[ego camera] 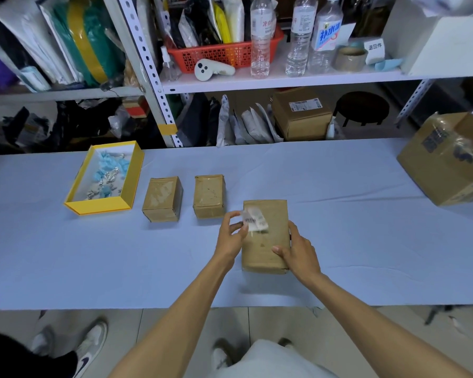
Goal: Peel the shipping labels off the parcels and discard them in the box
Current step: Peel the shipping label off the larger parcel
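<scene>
Head view: a label held partly lifted off a brown parcel on a pale blue table.

At far left sits the yellow box (104,181), open-topped, with blue and silvery scraps inside. Right of it two small cardboard parcels (163,199) (209,196) stand side by side, apart from each other. Next, the left hand (231,237) pinches the white shipping label (254,220) between thumb and fingertips; the label curls up over the far left part of the tall parcel (266,236), whose long axis runs away from the person. The right hand (298,253) grips that parcel's near right edge, fingers bent round it. A large taped carton (445,159) rests at the table's far right. The table cover (352,227) is smooth cloth; metal shelving (257,80) with bottles and a red basket (224,54) stands behind.
</scene>
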A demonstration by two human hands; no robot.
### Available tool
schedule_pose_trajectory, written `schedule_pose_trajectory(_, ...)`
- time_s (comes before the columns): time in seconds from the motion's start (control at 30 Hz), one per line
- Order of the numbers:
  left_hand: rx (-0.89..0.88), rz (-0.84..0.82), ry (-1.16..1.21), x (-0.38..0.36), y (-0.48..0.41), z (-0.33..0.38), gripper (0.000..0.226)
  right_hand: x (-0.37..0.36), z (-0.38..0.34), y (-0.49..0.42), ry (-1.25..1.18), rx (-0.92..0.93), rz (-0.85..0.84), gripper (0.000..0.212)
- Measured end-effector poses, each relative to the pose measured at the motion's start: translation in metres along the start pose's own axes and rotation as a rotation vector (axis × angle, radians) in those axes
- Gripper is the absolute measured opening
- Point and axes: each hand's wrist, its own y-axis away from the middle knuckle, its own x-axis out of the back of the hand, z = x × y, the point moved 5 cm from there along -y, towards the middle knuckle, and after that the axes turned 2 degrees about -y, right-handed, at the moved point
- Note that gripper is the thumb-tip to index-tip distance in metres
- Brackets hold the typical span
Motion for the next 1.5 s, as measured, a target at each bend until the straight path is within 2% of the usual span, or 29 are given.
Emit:
schedule_pose_trajectory(0.07,0.002,-0.065,0.052,0.002,0.003,-0.003,0.061,0.0,-0.001,0.0,-0.051,0.002,0.026,0.067)
schedule_pose_trajectory(0.13,-0.006,-0.064,0.032,0.005,0.003,-0.009,0.086,0.0,0.0,-0.002,-0.128,-0.025,0.053,0.066)
schedule_pose_trajectory(0.23,-0.024,-0.03,-0.019,0.006,0.003,-0.013,0.103,-0.002,-0.003,-0.007,-0.138,-0.091,0.055,0.065)
schedule_pose_trajectory(0.27,-0.024,-0.023,-0.031,0.006,0.003,-0.014,0.106,-0.002,-0.005,-0.008,-0.116,-0.105,0.048,0.071)
schedule_pose_trajectory(0.3,-0.026,-0.019,-0.037,0.006,0.003,-0.015,0.108,-0.001,-0.006,-0.008,-0.079,-0.11,0.038,0.085)
schedule_pose_trajectory(0.37,-0.033,-0.022,-0.042,0.005,0.003,-0.014,0.111,0.002,-0.01,-0.008,0.012,-0.109,0.008,0.13)
schedule_pose_trajectory(0.4,-0.035,-0.03,-0.045,0.005,0.003,-0.014,0.113,0.003,-0.012,-0.008,0.064,-0.099,-0.006,0.145)
schedule_pose_trajectory(0.47,-0.038,-0.046,-0.052,0.004,0.003,-0.013,0.115,0.005,-0.016,-0.011,0.184,-0.055,-0.022,0.157)
schedule_pose_trajectory(0.5,-0.038,-0.048,-0.056,0.003,0.003,-0.013,0.116,0.005,-0.018,-0.014,0.235,-0.039,-0.035,0.155)
schedule_pose_trajectory(0.57,-0.035,-0.044,-0.046,0.004,0.001,-0.014,0.116,0.005,-0.022,-0.021,0.279,-0.013,-0.057,0.138)
schedule_pose_trajectory(0.63,-0.028,-0.03,-0.023,0.005,-0.001,-0.018,0.117,0.005,-0.025,-0.026,0.243,0.017,-0.053,0.113)
schedule_pose_trajectory(0.8,-0.016,-0.017,-0.018,0.008,-0.004,-0.024,0.118,0.008,-0.021,-0.035,0.109,0.11,0.054,0.072)
schedule_pose_trajectory(0.87,-0.017,-0.013,-0.013,0.009,-0.005,-0.024,0.119,0.01,-0.022,-0.039,0.149,0.148,0.068,0.061)
schedule_pose_trajectory(0.93,-0.024,-0.002,-0.007,0.01,-0.006,-0.025,0.118,0.009,-0.022,-0.041,0.194,0.163,0.07,0.058)
schedule_pose_trajectory(1.0,-0.027,0.0,-0.002,0.01,-0.007,-0.025,0.117,0.008,-0.02,-0.037,0.25,0.138,0.029,0.07)
schedule_pose_trajectory(1.1,-0.019,-0.002,0.004,0.009,-0.006,-0.022,0.117,0.002,-0.019,-0.028,0.359,0.063,-0.105,0.127)
schedule_pose_trajectory(1.13,-0.02,-0.002,0.007,0.008,-0.006,-0.021,0.116,0.0,-0.02,-0.026,0.384,0.068,-0.127,0.138)
schedule_pose_trajectory(1.2,-0.026,-0.001,0.006,0.007,-0.007,-0.022,0.115,-0.002,-0.019,-0.026,0.391,0.083,-0.137,0.143)
schedule_pose_trajectory(1.3,-0.024,0.006,0.007,0.009,-0.007,-0.025,0.116,-0.006,-0.019,-0.032,0.302,0.1,-0.126,0.119)
schedule_pose_trajectory(1.43,-0.02,-0.005,0.017,0.011,-0.007,-0.025,0.117,0.0,-0.012,-0.041,0.202,0.078,-0.021,0.055)
schedule_pose_trajectory(1.5,-0.025,-0.016,0.004,0.009,-0.005,-0.024,0.116,0.006,-0.012,-0.044,0.234,0.096,0.05,0.043)
